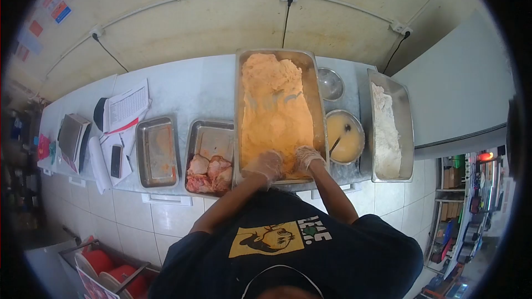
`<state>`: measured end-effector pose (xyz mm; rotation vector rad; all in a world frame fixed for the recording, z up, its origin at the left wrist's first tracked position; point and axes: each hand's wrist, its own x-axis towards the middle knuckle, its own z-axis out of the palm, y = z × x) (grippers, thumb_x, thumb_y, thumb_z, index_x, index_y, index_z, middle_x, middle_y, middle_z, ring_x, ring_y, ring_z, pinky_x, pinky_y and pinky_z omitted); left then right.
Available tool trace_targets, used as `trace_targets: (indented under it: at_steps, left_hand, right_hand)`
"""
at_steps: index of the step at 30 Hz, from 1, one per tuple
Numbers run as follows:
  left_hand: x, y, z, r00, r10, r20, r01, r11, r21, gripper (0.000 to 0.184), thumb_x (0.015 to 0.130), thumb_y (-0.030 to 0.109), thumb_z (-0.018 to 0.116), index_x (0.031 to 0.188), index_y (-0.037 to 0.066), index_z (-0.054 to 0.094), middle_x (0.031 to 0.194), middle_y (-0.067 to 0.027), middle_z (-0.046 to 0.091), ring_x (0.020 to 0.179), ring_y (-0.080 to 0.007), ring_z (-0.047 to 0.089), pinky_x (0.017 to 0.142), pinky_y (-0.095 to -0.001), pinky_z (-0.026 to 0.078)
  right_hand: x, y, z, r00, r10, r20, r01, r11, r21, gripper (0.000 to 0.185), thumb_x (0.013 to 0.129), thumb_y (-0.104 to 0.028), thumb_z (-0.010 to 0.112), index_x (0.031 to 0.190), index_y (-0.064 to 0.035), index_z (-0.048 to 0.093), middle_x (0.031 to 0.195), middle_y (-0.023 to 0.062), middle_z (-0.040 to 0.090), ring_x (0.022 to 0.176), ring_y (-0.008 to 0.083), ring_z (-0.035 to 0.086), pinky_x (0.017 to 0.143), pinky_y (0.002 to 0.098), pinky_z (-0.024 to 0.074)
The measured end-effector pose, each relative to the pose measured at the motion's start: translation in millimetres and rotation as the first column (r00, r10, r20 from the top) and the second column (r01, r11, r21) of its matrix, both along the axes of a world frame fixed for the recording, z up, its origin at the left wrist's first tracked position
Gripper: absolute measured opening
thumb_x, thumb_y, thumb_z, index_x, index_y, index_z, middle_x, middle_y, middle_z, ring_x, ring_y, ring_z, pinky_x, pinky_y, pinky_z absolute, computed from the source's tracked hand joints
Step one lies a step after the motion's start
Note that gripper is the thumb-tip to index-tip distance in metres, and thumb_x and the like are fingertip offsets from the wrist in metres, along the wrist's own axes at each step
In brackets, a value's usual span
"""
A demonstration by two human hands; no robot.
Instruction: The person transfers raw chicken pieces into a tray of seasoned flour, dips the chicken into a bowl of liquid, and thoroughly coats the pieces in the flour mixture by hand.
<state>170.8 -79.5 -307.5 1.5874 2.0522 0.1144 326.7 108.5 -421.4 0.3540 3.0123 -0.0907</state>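
A deep steel tray (320, 116) holds orange, flour-like powder (277, 119), heaped at the far end and marked with finger tracks midway. My left hand (266, 165), in a clear plastic glove, is at the near end of this tray and blurred by motion. Beside it, my right hand (308, 156), gloved the same way, reaches down into the powder near the right wall. The fingers of both hands are partly buried or smeared, so whatever lies between them is hidden.
Raw chicken pieces (209, 174) lie in a smaller steel tray (213, 130) on the left, next to another shallow tray (158, 152). To the right stand a bowl of yellowish liquid (344, 138) with a dark-handled utensil, a steel bowl (331, 84) and a tray of white flour (386, 133).
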Motion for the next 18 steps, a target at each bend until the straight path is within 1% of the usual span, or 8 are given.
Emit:
trace_targets:
  at_steps: [5,6,8,9,10,13,16,18]
  left_hand:
    - [-4,20,-3,0.988,0.036,0.152,-0.015,0.991,-0.136,0.048,0.085,0.049,0.065,0.108,0.007,0.066,0.105,-0.0182,0.065,0.102,-0.0324,0.062,0.088,-0.0421,0.049]
    - [-10,16,13,0.966,0.018,0.258,-0.039,0.996,0.08,0.052,0.085,0.052,0.065,0.11,0.007,0.066,0.109,-0.0185,0.065,0.104,-0.0333,0.062,0.09,-0.0423,0.048]
    - [-27,8,28,0.939,0.026,0.343,-0.129,0.951,0.281,0.057,0.085,0.054,0.063,0.117,0.007,0.064,0.12,-0.0177,0.062,0.111,-0.0327,0.059,0.096,-0.0425,0.047]
    - [-31,3,28,0.94,0.077,0.333,-0.174,0.947,0.269,0.059,0.086,0.054,0.062,0.122,0.008,0.062,0.128,-0.0166,0.059,0.117,-0.0312,0.057,0.099,-0.0425,0.045]
    - [-30,-2,33,0.988,0.078,0.133,-0.108,0.964,0.244,0.06,0.085,0.052,0.064,0.126,0.008,0.06,0.132,-0.0153,0.057,0.121,-0.0291,0.055,0.101,-0.041,0.044]
    - [-26,0,58,0.997,-0.007,-0.076,0.015,0.995,0.098,0.061,0.085,0.048,0.066,0.13,0.009,0.057,0.138,-0.0134,0.053,0.126,-0.0261,0.051,0.104,-0.0383,0.043]
    - [-14,-8,58,0.995,0.082,-0.051,-0.078,0.994,0.08,0.05,0.081,0.038,0.068,0.122,0.01,0.061,0.127,-0.0134,0.058,0.119,-0.0288,0.054,0.102,-0.0401,0.043]
    - [-13,-7,38,0.977,0.212,-0.01,-0.208,0.965,0.163,0.041,0.078,0.03,0.07,0.113,0.011,0.066,0.114,-0.0141,0.064,0.11,-0.0324,0.058,0.099,-0.0429,0.044]
  right_hand:
    - [-25,-31,153,0.872,-0.294,0.39,0.432,0.836,-0.337,0.061,0.073,-0.034,0.078,0.122,-0.0028,0.061,0.11,0.0174,0.068,0.096,0.0331,0.067,0.086,0.0435,0.0527]
    - [-21,-21,141,0.871,-0.293,0.394,0.433,0.837,-0.336,0.061,0.073,-0.034,0.078,0.122,-0.0028,0.061,0.11,0.0174,0.068,0.096,0.0331,0.067,0.086,0.0435,0.0527]
    - [4,-6,103,0.793,-0.517,0.321,0.279,-0.161,-0.947,0.071,0.068,-0.036,0.082,0.125,-0.0025,0.057,0.109,0.02,0.067,0.102,0.0357,0.065,0.089,0.0444,0.0514]
    - [6,-7,98,0.879,-0.476,0.028,0.295,0.498,-0.816,0.074,0.067,-0.037,0.083,0.126,-0.0021,0.055,0.109,0.0212,0.067,0.102,0.0365,0.065,0.089,0.0445,0.0514]
    - [3,-9,99,0.96,-0.235,-0.155,0.176,0.931,-0.32,0.078,0.066,-0.039,0.084,0.128,-0.0017,0.053,0.108,0.0225,0.066,0.101,0.0373,0.065,0.089,0.0445,0.0514]
    - [-8,-34,143,0.868,-0.41,0.28,0.492,0.634,-0.597,0.073,0.068,-0.037,0.082,0.125,-0.0022,0.055,0.109,0.0219,0.066,0.101,0.0369,0.065,0.087,0.0444,0.0512]
    - [-14,-50,155,0.888,-0.45,0.099,0.446,0.785,-0.431,0.074,0.068,-0.035,0.082,0.128,-0.0021,0.053,0.108,0.0211,0.067,0.1,0.037,0.065,0.086,0.044,0.0512]
    - [-14,-49,161,0.836,-0.517,0.185,0.509,0.603,-0.614,0.072,0.067,-0.034,0.082,0.127,-0.0028,0.056,0.114,0.0213,0.066,0.104,0.0368,0.064,0.089,0.044,0.0502]
